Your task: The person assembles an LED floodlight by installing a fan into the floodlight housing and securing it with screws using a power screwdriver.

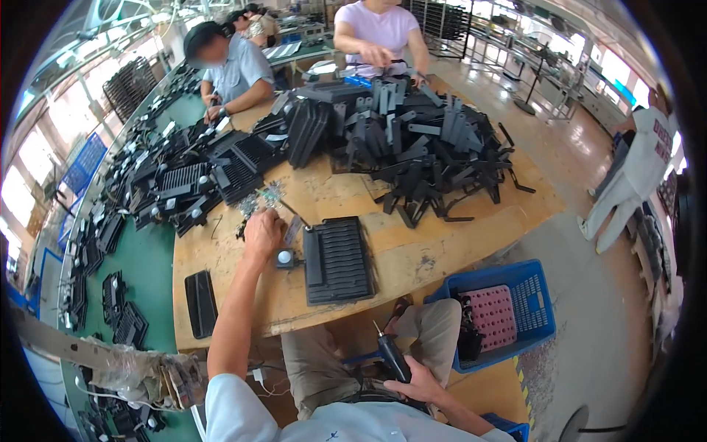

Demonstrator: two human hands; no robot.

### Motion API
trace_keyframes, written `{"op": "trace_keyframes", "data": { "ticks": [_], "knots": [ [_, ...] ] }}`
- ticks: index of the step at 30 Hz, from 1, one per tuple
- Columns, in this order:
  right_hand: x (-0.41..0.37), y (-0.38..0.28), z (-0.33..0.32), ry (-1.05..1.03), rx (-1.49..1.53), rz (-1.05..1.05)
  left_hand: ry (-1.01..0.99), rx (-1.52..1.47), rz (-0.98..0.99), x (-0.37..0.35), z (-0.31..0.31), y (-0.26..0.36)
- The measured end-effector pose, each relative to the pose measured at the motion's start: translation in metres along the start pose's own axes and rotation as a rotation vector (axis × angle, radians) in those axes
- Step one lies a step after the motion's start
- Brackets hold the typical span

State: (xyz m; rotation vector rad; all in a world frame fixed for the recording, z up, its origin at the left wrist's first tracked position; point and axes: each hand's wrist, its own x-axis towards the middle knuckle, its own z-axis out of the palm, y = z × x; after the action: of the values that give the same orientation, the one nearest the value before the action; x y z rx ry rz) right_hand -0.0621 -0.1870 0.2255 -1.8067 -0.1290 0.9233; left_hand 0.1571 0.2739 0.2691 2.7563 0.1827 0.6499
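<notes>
My right hand [418,383] is wrapped round a black electric screwdriver [395,359], held above my lap with its thin bit pointing up and away from me. My left hand [265,234] reaches onto the wooden table at the near edge of a scatter of small screws [266,197]. Its fingers are curled together, and what they pinch, if anything, is hidden. Just right of that hand lies a black finned lamp housing [340,259], with a small block bearing a white round sensor [285,258] at its left side.
Black brackets [442,140] are heaped on the table [471,228]; more finned housings [184,177] lie to the left. A flat black piece [199,303] rests near the front edge. A blue crate [530,302] stands at my right. Two people work across the table; another person is at far right.
</notes>
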Motion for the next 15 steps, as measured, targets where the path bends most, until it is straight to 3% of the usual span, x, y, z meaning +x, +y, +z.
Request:
{"op": "trace_keyframes", "data": {
  "ticks": [5,7,9,10,11,12,15],
  "knots": [
    [-0.009,-0.011,-0.003,0.013,-0.010,-0.007,0.112,0.034,0.094,-0.002,-0.006,0.000],
    [-0.011,-0.012,-0.003,0.011,-0.015,-0.023,0.031,-0.167,-0.205,-0.004,-0.037,0.016],
    [-0.014,-0.011,-0.004,0.029,-0.012,-0.060,0.225,-0.136,-0.138,-0.007,-0.034,-0.001],
    [-0.016,-0.010,-0.005,0.012,-0.030,-0.079,0.468,-0.018,0.088,-0.011,-0.023,-0.027],
    [-0.016,-0.007,-0.006,0.012,-0.041,-0.094,0.274,-0.571,-0.195,-0.018,-0.038,-0.024],
    [-0.018,-0.004,-0.007,0.022,-0.048,-0.106,0.188,-0.733,-0.307,-0.024,-0.052,-0.028],
    [-0.024,-0.008,-0.008,-0.003,0.008,-0.194,0.197,-1.014,-0.333,-0.051,-0.069,-0.013]
  ]
}}
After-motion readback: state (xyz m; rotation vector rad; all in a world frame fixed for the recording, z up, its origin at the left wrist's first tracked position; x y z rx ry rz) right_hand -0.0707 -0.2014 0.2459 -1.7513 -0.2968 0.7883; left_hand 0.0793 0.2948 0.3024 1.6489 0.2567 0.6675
